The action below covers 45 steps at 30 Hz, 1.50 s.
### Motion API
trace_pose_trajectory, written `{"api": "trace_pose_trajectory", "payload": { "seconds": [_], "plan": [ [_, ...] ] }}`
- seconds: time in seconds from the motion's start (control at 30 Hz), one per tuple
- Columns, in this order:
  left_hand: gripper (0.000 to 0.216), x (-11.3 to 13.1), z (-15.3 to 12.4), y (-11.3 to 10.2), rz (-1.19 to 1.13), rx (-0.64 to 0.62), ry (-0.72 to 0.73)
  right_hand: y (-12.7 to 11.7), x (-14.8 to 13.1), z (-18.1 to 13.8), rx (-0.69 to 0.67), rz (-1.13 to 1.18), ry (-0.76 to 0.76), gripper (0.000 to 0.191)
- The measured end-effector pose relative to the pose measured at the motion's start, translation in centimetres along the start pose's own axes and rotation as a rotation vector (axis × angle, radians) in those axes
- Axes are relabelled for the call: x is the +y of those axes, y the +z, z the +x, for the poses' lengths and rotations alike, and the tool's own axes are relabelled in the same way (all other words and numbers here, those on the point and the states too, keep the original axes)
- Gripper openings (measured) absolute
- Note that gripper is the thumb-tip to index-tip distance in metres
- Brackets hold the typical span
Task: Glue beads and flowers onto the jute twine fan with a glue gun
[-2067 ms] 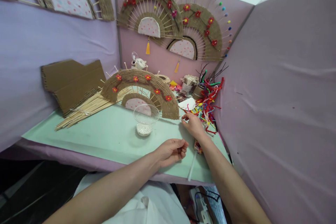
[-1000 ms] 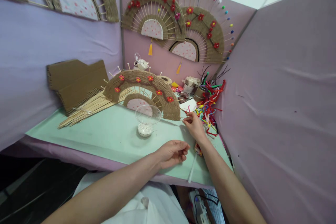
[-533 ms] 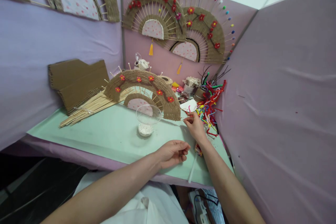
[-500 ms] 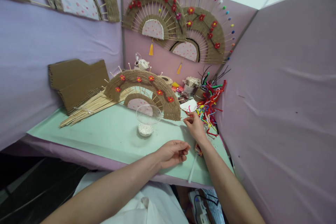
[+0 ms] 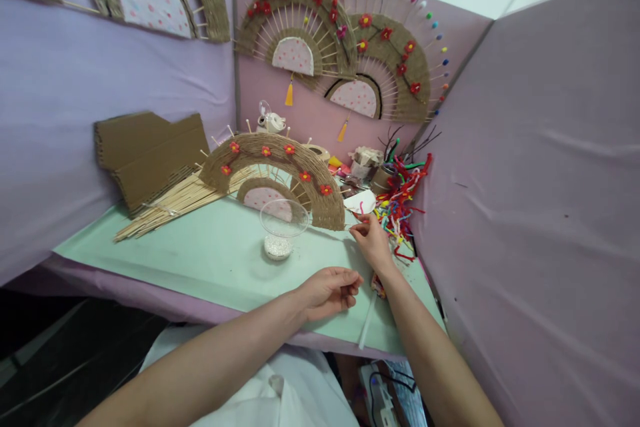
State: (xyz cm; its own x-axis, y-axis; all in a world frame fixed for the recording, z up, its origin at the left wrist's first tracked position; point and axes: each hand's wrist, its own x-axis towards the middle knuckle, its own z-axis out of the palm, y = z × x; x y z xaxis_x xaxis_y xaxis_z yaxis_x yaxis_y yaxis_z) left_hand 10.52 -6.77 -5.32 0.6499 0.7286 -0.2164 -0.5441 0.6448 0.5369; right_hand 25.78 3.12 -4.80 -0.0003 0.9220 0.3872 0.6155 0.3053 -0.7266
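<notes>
A woven jute fan (image 5: 280,167) with small red flowers and wooden skewer spokes lies propped on the pale green table (image 5: 200,260). My right hand (image 5: 371,240) rests at the fan's lower right corner, its fingertips pinched at the tip of a skewer there; what they grip is too small to name. My left hand (image 5: 327,292) lies on the table near the front edge with fingers curled inward, and nothing shows in it. A clear plastic cup (image 5: 283,228) holding white beads stands just left of my right hand.
A bundle of skewers (image 5: 170,205) and cardboard pieces (image 5: 145,157) sit at the left. Coloured pipe cleaners (image 5: 400,200) and craft clutter fill the back right corner. Finished fans (image 5: 335,40) hang on purple partition walls. A white stick (image 5: 367,320) lies by the front edge.
My right hand has crept slightly up and right along the fan's corner. The left hand stays put. The view has shifted a little.
</notes>
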Motion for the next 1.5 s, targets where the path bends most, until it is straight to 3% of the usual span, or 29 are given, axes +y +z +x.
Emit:
{"api": "trace_pose_trajectory", "payload": {
  "seconds": [1.5],
  "plan": [
    [0.025,-0.09,0.02,0.07,0.004,-0.002,-0.003,0.05,-0.5,-0.44,0.041,0.024,-0.007,0.03]
  ]
}}
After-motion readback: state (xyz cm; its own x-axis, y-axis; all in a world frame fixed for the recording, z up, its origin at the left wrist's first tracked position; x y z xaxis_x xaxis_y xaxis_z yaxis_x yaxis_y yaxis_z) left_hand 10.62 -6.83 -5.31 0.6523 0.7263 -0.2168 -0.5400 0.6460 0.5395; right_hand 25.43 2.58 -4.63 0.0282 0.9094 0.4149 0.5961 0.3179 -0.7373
